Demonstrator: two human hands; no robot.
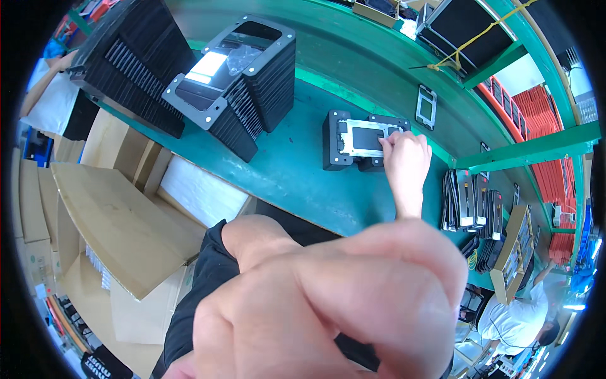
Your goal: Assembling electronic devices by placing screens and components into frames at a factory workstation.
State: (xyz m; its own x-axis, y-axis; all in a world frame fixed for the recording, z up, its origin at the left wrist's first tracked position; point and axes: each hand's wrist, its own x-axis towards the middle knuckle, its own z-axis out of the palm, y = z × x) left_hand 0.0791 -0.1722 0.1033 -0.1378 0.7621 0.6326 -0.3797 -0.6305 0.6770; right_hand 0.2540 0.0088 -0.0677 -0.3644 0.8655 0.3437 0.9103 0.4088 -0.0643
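Note:
On the green bench stands a black block-like fixture [337, 161] with a silver metal frame [358, 151] around a dark rectangular panel [367, 138] lying on top. My right hand [407, 158] reaches over the frame's right side, thumb and fingers pinched together at the panel's edge. Whatever is between those fingertips is too small to make out. Very close and large in the foreground, my left hand [328, 297] has its fingers curled, somewhat blurred. It covers much of my right forearm, and anything it holds is hidden.
Tall stacks of black trays [271, 88] stand at the bench's left. An open cardboard box [120, 221] is left of my legs. Dark flat parts [464, 199] stand in rows at right, near a cardboard tray [510, 252]. Another metal frame [426, 107] leans behind. People work at both sides.

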